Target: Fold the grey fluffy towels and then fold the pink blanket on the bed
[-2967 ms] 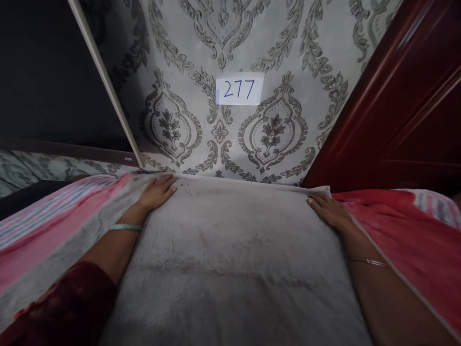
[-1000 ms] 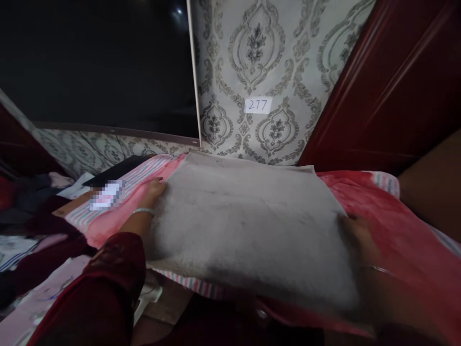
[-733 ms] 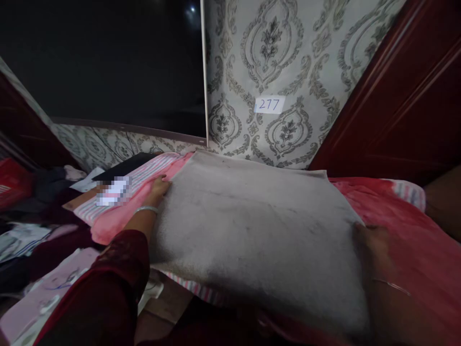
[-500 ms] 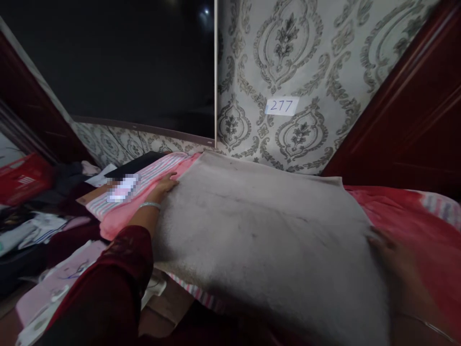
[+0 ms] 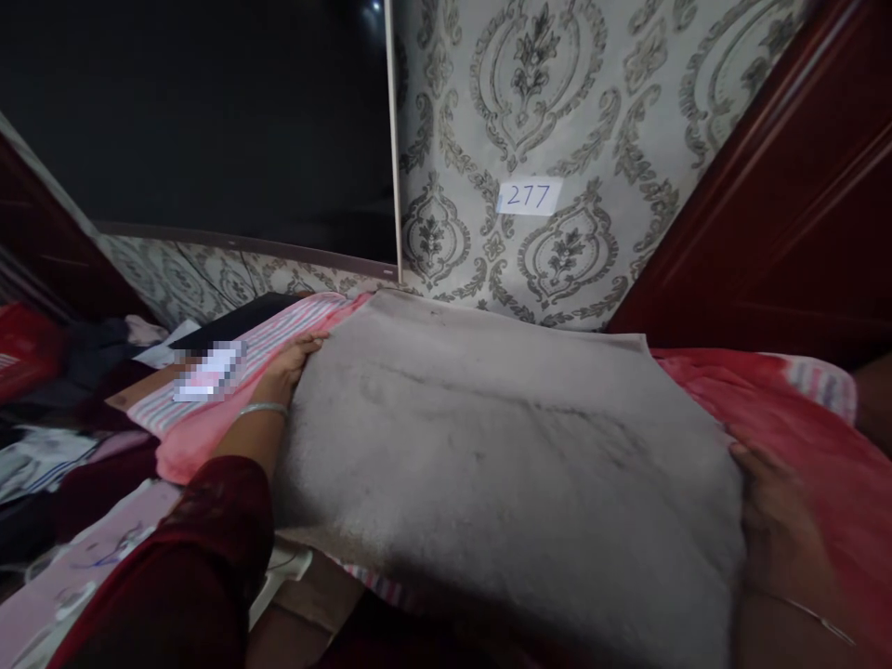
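Observation:
A large grey cloth [image 5: 488, 465] with a soft nap and a few dark creases lies spread out in front of me. At its left edge is my left hand [image 5: 296, 360], closed on the border with its fingers close together; the thumb is hidden. On the opposite side my right hand [image 5: 773, 492], dim and slightly blurred, closes on the right border. Beneath the grey cloth a pink cloth with a striped band [image 5: 185, 446] sticks out on the left. A red-pink cloth [image 5: 787, 409] shows on the right, under my right forearm.
A black television [image 5: 209, 121] hangs on the patterned wall, beside a paper label [image 5: 530, 196] reading 277. Dark red wooden panelling [image 5: 780, 223] stands at the right. Heaped clothes [image 5: 42, 455] lie at the left, with a red bag [image 5: 28, 348] behind. A blurred-out item [image 5: 209, 372] rests on the striped band.
The view has shifted slightly. My right hand has moved a little to the right, and the grey cloth's edge there is drawn outward. My left hand stays at the left edge.

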`<state>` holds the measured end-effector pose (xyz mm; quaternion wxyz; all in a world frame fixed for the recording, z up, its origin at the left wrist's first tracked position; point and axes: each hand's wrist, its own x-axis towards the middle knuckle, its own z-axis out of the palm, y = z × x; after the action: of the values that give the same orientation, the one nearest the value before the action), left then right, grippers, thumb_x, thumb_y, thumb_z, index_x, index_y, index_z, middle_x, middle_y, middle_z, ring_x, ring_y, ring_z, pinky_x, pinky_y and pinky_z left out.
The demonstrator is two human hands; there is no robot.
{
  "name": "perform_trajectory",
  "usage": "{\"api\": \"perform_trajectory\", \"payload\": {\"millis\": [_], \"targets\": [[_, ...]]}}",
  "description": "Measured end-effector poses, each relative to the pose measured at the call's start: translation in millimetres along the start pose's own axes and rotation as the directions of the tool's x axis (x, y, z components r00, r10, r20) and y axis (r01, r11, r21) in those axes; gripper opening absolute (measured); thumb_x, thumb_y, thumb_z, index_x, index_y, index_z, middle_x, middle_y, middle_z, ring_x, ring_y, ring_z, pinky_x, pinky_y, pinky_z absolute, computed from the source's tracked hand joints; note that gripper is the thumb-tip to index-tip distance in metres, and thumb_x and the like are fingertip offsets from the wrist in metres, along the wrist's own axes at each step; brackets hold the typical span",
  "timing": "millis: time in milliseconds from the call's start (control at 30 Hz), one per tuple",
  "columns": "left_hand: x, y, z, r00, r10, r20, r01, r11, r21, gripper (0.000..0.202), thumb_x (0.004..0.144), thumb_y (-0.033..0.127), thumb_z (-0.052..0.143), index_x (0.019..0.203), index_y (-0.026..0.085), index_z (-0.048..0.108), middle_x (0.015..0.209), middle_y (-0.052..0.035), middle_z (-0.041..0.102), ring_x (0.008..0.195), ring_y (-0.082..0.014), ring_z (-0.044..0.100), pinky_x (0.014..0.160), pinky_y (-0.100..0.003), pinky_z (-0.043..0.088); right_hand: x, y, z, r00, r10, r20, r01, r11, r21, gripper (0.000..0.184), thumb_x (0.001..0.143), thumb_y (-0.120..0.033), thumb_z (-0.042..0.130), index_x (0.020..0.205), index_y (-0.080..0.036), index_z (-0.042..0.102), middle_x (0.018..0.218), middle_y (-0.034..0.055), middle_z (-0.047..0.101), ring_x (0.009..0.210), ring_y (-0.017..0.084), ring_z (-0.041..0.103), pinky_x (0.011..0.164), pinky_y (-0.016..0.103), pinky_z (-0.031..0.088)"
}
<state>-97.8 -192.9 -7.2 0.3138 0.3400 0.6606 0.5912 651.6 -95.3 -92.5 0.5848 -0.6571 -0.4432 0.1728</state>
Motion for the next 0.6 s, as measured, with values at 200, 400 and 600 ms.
{"api": "perform_trajectory", "payload": {"millis": [200, 400, 600], "targets": [[2.0, -5.6, 2.8, 0.993, -0.065, -0.096, 0.050, 0.986, -0.158, 0.032, 0.051, 0.015, 0.068, 0.083, 0.017, 0.067, 0.066, 0.0012, 0.061, 0.058, -0.0140, 0.056, 0.056, -0.025, 0.046, -7.4, -14.1, 1.0, 0.966, 0.258, -0.020, -0.255, 0.963, 0.091, 0.055, 0.054, -0.038, 0.070, 0.105, -0.018, 0.080, 0.113, 0.0190, 0.074, 0.084, 0.026, 0.065, 0.074, 0.041, 0.051], [-2.2, -5.0, 4.2, 0.996, -0.058, -0.074, 0.052, 0.996, -0.078, 0.028, 0.052, 0.017, 0.069, 0.080, 0.018, 0.067, 0.065, 0.0015, 0.060, 0.057, -0.0139, 0.052, 0.053, -0.024, 0.041, -16.3, -24.4, -2.8, 0.987, 0.149, 0.052, -0.144, 0.985, -0.098, 0.056, 0.064, -0.046, 0.063, 0.110, -0.019, 0.078, 0.113, 0.0106, 0.075, 0.102, 0.027, 0.064, 0.088, 0.039, 0.049], [-9.7, 3.2, 4.2, 1.000, 0.008, -0.029, -0.001, 0.972, 0.233, 0.032, 0.061, 0.028, 0.071, 0.091, 0.016, 0.069, 0.060, 0.0029, 0.055, 0.054, -0.0131, 0.044, 0.051, -0.024, 0.033, -18.9, -26.3, -0.4, 0.990, 0.069, 0.123, -0.054, 0.991, -0.124, 0.058, 0.070, -0.045, 0.061, 0.118, -0.015, 0.075, 0.113, 0.0115, 0.073, 0.104, 0.026, 0.063, 0.091, 0.037, 0.048]]}}
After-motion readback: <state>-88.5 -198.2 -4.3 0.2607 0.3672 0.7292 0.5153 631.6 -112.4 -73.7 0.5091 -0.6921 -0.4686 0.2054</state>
